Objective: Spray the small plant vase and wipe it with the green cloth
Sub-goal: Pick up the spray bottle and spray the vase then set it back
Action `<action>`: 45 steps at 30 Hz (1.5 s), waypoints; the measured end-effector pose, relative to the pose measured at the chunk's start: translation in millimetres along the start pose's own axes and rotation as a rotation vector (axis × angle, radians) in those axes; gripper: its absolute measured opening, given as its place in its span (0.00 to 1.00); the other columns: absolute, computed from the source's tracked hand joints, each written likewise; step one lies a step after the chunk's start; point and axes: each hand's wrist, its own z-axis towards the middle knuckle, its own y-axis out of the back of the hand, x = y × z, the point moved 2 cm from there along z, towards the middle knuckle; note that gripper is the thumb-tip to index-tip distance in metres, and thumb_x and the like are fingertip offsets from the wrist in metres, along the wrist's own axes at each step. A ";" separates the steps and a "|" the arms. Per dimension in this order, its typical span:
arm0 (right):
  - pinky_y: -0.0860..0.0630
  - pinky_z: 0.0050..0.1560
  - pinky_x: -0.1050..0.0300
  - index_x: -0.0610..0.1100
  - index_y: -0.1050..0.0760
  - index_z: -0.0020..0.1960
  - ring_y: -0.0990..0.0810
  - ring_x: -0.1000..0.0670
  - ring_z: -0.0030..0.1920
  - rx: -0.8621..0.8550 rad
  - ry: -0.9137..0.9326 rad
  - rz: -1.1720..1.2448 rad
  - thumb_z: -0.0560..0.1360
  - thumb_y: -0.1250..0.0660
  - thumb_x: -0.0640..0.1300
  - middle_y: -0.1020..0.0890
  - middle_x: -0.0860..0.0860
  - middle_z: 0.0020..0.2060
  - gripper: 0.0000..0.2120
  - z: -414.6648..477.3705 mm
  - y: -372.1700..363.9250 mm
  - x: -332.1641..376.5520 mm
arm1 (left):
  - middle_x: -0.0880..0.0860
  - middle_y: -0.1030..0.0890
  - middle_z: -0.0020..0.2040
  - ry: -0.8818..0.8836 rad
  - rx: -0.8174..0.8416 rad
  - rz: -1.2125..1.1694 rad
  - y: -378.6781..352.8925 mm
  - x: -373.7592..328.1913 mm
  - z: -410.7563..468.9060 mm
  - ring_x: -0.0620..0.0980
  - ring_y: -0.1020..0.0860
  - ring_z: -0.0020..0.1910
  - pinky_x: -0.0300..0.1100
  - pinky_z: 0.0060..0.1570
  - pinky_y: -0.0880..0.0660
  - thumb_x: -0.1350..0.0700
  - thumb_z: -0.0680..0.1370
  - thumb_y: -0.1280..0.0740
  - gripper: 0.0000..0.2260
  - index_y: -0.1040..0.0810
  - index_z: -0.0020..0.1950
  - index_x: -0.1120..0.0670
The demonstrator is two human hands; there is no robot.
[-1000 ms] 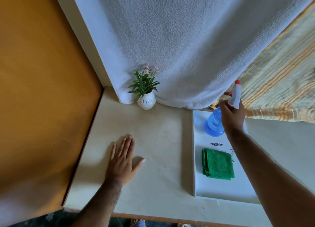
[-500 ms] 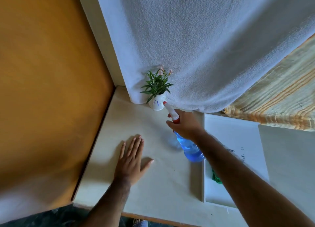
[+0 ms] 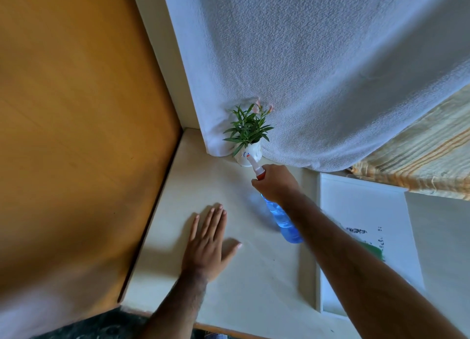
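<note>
Vase [image 3: 250, 156] and sprayer are nearly touching at the far end of the table, but nearest the camera come the two forearms, reaching in from the bottom edge. The left hand [image 3: 208, 244] lies flat on the pale table [image 3: 254, 275], palm down, fingers stretched out and a little spread, gripping nothing. Right of it, beside the right forearm, a white tray [image 3: 368, 206] rests on the table; a corner of the green cloth [image 3: 376, 251] shows on it, mostly hidden behind the arm, with some dark specks on the tray just beyond.

Farther on, the right hand [image 3: 277, 186] is closed round the neck of a spray bottle [image 3: 282, 219]. The blue, see-through body hangs back below the wrist, tilted, above the table. Its white and red nozzle [image 3: 255, 167] points away from the person, with the tip right at the front of the small white vase; whether it touches cannot be told.

The vase stands upright at the back of the table, near the corner, with blue marks on its side. Green leaves and a few pale pink flowers [image 3: 250, 125] rise from it. Just behind hangs a white towel [image 3: 318, 71], its lower edge reaching the table around the vase. A striped fabric [image 3: 419, 160] shows to the right, and an orange-brown wall [image 3: 76, 122] fills the left.
</note>
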 end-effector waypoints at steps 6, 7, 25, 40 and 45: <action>0.32 0.38 0.58 0.49 0.24 0.39 0.23 0.47 0.40 -0.046 -0.049 -0.041 0.68 0.32 0.56 0.23 0.53 0.35 0.11 5.0 1.1 -1.9 | 0.55 0.41 0.87 0.005 0.006 0.002 0.8 0.2 0.0 0.53 0.42 0.85 0.64 0.80 0.39 0.29 0.82 0.44 0.42 0.42 0.85 0.57; 0.31 0.38 0.58 0.48 0.23 0.40 0.21 0.47 0.41 -0.046 -0.056 -0.050 0.68 0.32 0.57 0.22 0.53 0.35 0.12 5.9 1.6 -1.7 | 0.55 0.41 0.87 0.007 0.008 0.002 0.8 0.3 0.1 0.53 0.42 0.85 0.64 0.80 0.40 0.29 0.82 0.44 0.42 0.42 0.85 0.57; 0.19 0.41 0.54 0.55 0.20 0.45 0.16 0.49 0.34 -0.494 0.083 0.589 0.68 0.31 0.42 0.16 0.48 0.31 0.10 -45.9 83.2 -29.8 | 0.56 0.38 0.85 -0.009 -0.017 -0.013 3.4 2.6 0.6 0.55 0.38 0.84 0.66 0.79 0.37 0.31 0.81 0.40 0.41 0.38 0.84 0.58; 0.23 0.48 0.58 0.46 0.23 0.59 0.19 0.56 0.41 -0.995 -0.019 0.543 0.74 0.27 0.55 0.18 0.58 0.39 0.19 -50.5 137.6 -147.3 | 0.58 0.36 0.85 -0.037 -0.050 -0.015 -2.2 1.9 0.2 0.57 0.36 0.83 0.66 0.79 0.37 0.32 0.81 0.42 0.41 0.38 0.84 0.59; 0.31 0.38 0.66 0.42 0.26 0.57 0.19 0.49 0.38 -0.960 0.000 0.514 0.73 0.25 0.56 0.18 0.48 0.37 0.21 -43.2 121.1 -168.0 | 0.57 0.38 0.85 -0.033 -0.024 -0.009 -2.4 2.2 0.7 0.57 0.37 0.83 0.65 0.79 0.37 0.31 0.80 0.43 0.41 0.39 0.84 0.59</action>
